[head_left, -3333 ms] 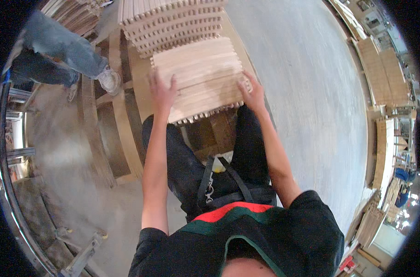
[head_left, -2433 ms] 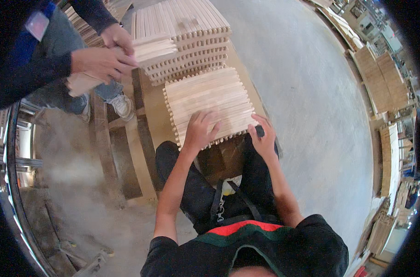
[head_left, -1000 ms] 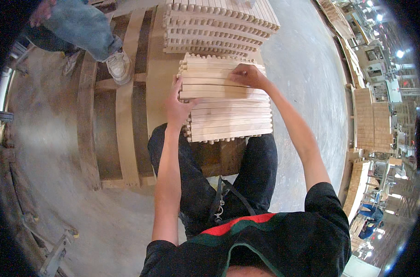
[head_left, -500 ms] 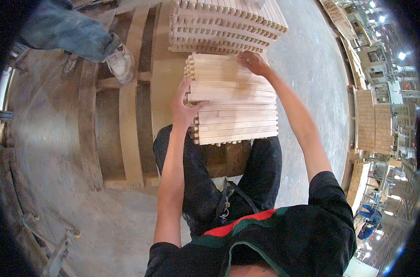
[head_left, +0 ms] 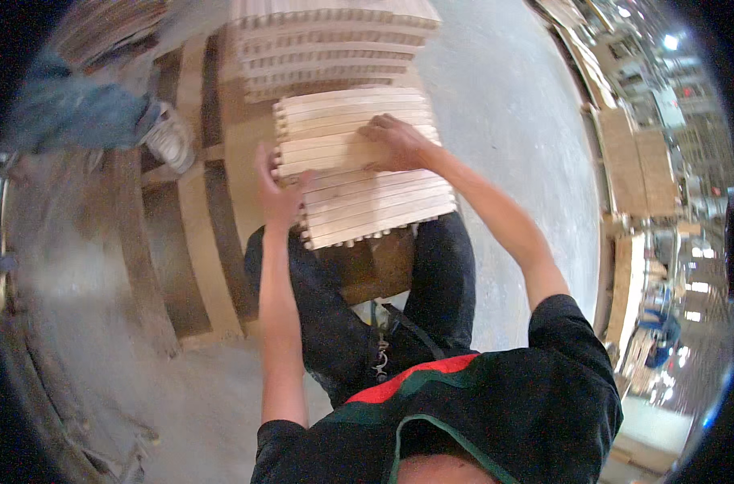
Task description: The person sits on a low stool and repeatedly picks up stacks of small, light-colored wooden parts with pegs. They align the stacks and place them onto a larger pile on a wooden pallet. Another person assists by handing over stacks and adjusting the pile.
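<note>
Left hand: the left hand (head_left: 280, 198) is at the left edge of the near slat stack (head_left: 407, 194), thumb and fingers well apart, thumb over the top; it does not close around any slat.
Right hand: the right hand (head_left: 399, 143) lies palm down over the top slats, fingers bent; I cannot tell if it grips one.
Near slat stack: pale wooden slats side by side, in front of the person's knees (head_left: 441, 266), with rounded ends showing at the left.
Taller slat stack: this taller stack (head_left: 334, 44) stands just beyond, blurred.
Left side: a co-worker's shoe (head_left: 172, 143) beside the wooden pallet (head_left: 197, 266).
</note>
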Available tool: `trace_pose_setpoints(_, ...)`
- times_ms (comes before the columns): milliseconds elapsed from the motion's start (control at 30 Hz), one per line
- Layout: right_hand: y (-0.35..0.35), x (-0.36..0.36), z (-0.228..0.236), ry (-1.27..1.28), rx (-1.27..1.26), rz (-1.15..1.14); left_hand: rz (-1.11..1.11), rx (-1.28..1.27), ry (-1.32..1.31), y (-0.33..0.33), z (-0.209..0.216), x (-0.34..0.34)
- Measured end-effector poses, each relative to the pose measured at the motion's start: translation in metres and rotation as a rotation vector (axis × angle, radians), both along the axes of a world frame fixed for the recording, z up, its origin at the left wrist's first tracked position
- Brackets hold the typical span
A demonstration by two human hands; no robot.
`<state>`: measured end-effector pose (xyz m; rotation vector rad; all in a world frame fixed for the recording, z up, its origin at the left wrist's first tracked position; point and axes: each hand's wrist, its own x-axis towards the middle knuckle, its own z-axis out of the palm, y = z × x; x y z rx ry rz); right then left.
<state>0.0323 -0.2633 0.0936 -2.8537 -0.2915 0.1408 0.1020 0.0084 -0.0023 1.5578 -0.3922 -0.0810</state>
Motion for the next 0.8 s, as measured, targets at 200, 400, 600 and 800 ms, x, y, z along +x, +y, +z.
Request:
trace_pose_setpoints(200,0.007,-0.040,0.018,-0.138,-0.065,-0.573,-0.068,-0.220,0.081,0.004,-0.019,0.002)
trace_pose_setpoints(400,-0.018,-0.047,-0.018,-0.195,-0.148,-1.149,-0.095,-0.150,0.064,-0.002,-0.028,0.005)
trace_pose_setpoints(600,-0.008,-0.057,-0.033,-0.148,-0.107,-1.194,-0.086,-0.141,0.019,0.001,-0.022,0.002)
trace_pose_setpoints(800,-0.013,-0.068,-0.036,-0.172,-0.113,-1.239,-0.046,0.126,-0.240,0.008,-0.005,-0.006)
